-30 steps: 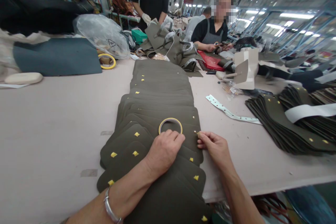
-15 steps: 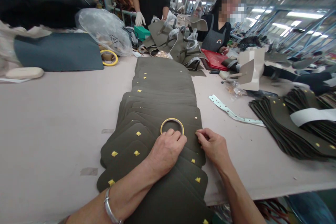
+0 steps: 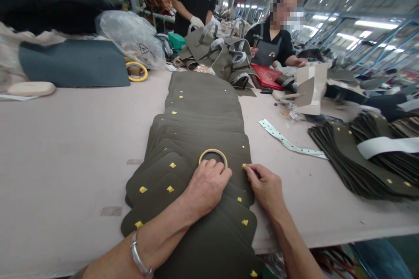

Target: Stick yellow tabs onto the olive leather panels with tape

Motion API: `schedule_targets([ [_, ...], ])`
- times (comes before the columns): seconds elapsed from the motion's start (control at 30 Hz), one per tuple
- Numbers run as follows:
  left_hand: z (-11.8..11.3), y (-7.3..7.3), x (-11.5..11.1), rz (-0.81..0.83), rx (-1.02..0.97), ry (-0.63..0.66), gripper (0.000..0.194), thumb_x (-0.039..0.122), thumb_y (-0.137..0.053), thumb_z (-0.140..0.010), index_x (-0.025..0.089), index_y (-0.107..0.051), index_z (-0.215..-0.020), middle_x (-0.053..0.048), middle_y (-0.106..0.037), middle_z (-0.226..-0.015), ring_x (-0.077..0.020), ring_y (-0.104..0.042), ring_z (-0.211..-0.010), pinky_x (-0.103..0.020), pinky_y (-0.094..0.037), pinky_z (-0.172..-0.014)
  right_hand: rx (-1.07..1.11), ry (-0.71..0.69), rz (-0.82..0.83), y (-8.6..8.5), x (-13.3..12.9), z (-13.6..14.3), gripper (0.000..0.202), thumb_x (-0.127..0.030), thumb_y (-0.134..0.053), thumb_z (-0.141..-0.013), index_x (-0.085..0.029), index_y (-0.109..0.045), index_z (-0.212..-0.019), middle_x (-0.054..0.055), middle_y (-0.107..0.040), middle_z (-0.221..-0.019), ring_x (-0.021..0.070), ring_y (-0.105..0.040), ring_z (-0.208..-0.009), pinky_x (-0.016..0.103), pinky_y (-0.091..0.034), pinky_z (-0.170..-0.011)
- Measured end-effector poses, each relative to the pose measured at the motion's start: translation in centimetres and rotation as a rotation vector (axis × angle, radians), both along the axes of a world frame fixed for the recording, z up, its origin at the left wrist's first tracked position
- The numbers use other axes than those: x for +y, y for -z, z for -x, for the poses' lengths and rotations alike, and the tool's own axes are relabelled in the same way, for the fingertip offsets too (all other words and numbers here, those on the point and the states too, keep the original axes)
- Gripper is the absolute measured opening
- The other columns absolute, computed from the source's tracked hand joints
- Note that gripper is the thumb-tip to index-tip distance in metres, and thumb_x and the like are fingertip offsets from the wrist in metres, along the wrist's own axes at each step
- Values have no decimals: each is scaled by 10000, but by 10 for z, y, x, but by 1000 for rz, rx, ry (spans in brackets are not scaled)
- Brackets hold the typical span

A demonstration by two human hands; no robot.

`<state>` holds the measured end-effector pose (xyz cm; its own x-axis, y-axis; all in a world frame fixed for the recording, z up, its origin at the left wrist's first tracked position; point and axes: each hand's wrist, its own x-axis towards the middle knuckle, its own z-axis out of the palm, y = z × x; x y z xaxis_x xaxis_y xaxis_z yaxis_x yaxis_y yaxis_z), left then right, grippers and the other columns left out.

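Observation:
Overlapping dark olive panels (image 3: 206, 122) run down the middle of the table, several with small yellow pieces near their edges. My left hand (image 3: 208, 183) is closed round the near side of a yellow-rimmed tape roll (image 3: 213, 151), resting over the panels. At the right edge of one panel, the thumb and index finger of my right hand (image 3: 266, 183) are pinched beside a small yellow piece (image 3: 244, 165). Whether those fingertips still grip anything is too small to tell.
A white perforated strip (image 3: 288, 142) and a stack of dark straps (image 3: 353, 161) lie to the right. Bags and panels (image 3: 209, 52) are heaped at the back, before two people. A blue-grey sheet (image 3: 75, 63) lies back left.
The yellow piece by my right fingertips now shows more clearly, and those fingers sit slightly lower. Across the table, one person's gloved hand has moved right; the other person now shows a raised hammer.

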<state>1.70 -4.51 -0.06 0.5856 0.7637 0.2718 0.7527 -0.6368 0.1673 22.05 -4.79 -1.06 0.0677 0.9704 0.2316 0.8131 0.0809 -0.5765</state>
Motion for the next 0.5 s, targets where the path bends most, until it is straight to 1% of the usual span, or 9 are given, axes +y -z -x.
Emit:
schedule_targets([
  [0.17,2,-3,1,7,-20,16,122,154,-437,-921,196,-549,-893,-45,-552,-844,-226,-485,-815,-377,-417,-724,-81,-33,-32,-3,10,5,223,-333,-516,-865,-209,-694,-813,26,-705,-734,178,-636,-658,279,-457,-653],
  [0.27,3,-4,2,16,-55,27,132,176,-421,-936,195,-545,-893,-43,-550,-845,-223,-482,-822,-365,-424,-728,-66,-56,2,-8,14,7,211,-318,-514,-855,-207,-675,-775,10,-679,-695,161,-604,-624,262,-429,-617],
  [0.33,4,-3,2,22,-82,32,134,178,-418,-940,192,-543,-894,-42,-552,-848,-220,-485,-828,-356,-433,-736,-58,-73,78,-12,12,7,206,-313,-530,-838,-205,-662,-722,-3,-656,-643,152,-582,-589,257,-409,-587],
  [0.4,5,-2,2,29,-106,31,136,172,-418,-941,189,-547,-902,-42,-561,-856,-216,-496,-830,-348,-445,-736,-50,-115,191,-17,7,6,203,-304,-548,-823,-206,-659,-684,-13,-643,-606,149,-576,-573,255,-397,-566],
  [0.5,7,0,3,37,-160,44,142,160,-420,-940,187,-559,-929,-39,-591,-869,-209,-527,-823,-341,-469,-735,-13,-177,357,-22,-5,2,197,-293,-553,-828,-213,-682,-702,-17,-659,-615,156,-597,-589,257,-399,-553],
])
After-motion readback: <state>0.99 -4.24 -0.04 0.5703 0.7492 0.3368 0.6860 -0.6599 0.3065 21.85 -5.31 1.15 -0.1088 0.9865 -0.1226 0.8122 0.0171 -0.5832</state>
